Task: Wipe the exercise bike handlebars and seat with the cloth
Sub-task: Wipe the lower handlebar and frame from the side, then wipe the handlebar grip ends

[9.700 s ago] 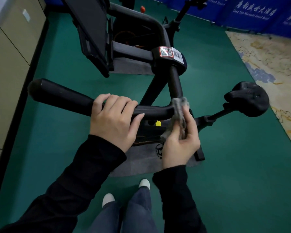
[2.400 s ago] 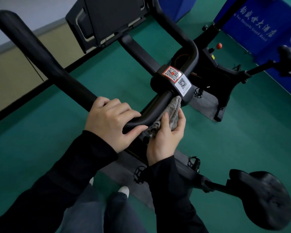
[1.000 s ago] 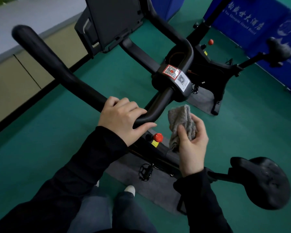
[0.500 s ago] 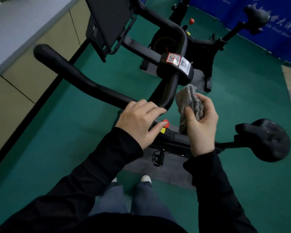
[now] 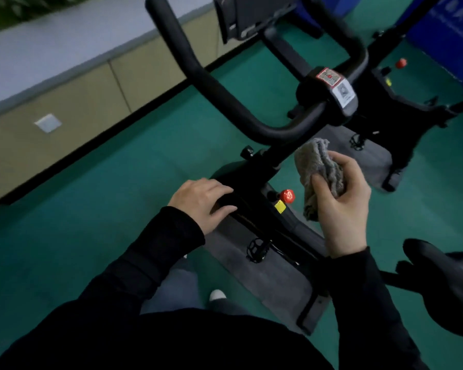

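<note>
Cloth off the bar, bunched in the right hand beside the bike's stem

The grey cloth (image 5: 317,166) sits crumpled in the right hand (image 5: 340,206), thumb pressed across its front and fingers curled round the back, 1 loose end hanging below the palm. It is held just under the bend of the black handlebars (image 5: 225,94), close but apart from them. The right forearm rises steeply from the lower edge, palm turned toward the camera. The left hand (image 5: 201,204) is out flat-ish, fingers relaxed and slightly spread, gripping nothing, over the black frame (image 5: 251,182); whether it touches cannot be told. Between the 2 hands are a red knob (image 5: 287,195) and a yellow tag (image 5: 280,206). The seat (image 5: 447,284) is low on the right, well apart from the cloth. A grey mat (image 5: 267,279) lies under the bike on the green floor (image 5: 118,182).
</note>
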A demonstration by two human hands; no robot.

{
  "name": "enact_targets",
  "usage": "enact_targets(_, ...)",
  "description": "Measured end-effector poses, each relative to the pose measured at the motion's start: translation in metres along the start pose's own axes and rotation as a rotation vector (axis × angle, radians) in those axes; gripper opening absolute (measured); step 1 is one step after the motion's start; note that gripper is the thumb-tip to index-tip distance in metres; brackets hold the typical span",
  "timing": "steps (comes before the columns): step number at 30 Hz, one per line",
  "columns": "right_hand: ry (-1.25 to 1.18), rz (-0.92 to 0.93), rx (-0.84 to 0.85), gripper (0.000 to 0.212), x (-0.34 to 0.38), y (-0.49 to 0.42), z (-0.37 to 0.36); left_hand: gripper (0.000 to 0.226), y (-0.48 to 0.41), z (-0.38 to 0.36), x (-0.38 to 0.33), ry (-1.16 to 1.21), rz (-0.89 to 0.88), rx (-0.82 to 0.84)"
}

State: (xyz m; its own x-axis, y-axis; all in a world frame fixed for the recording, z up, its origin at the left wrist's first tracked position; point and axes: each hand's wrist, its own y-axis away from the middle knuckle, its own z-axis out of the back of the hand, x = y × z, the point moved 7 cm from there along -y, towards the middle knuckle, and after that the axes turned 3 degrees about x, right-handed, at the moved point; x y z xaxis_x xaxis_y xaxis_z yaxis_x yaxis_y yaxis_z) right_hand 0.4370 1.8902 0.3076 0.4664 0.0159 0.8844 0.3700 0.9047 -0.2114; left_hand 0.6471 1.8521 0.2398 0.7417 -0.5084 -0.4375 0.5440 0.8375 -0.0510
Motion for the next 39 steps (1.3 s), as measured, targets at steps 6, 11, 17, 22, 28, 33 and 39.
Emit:
enact_targets(6, -0.046, 0.09, 0.302, 0.028, 0.008, 0.018, -0.023, 0.06, 0.081, -0.04, 0.019, -0.023, 0.412, 0.09)
enact_targets(11, -0.116, 0.19, 0.589, 0.03, 0.034, 0.041, -0.077, 0.064, 0.161, -0.041, 0.03, 0.01, 0.686, 0.061)
enact_targets(17, -0.18, 0.224, 0.912, 0.031, 0.055, 0.096, -0.143, 0.065, 0.27, -0.038, 0.041, 0.034, 1.008, -0.048)
enact_targets(22, -0.188, 0.242, 1.12, 0.031, 0.074, 0.157, -0.186, 0.066, 0.368, -0.043, 0.035, 0.063, 1.247, -0.115)
enact_targets(28, -0.167, 0.363, 1.291, 0.033, 0.117, 0.248, -0.221, 0.067, 0.474, -0.046, 0.009, 0.092, 1.419, -0.209)
enact_targets(33, -0.185, 0.46, 1.445, 0.034, 0.157, 0.34, -0.235, 0.064, 0.556, -0.045, -0.017, 0.101, 1.549, -0.337)
enact_targets(39, -0.184, 0.534, 1.572, 0.033, 0.191, 0.438, -0.243, 0.057, 0.638, -0.048, -0.04, 0.108, 1.658, -0.456)
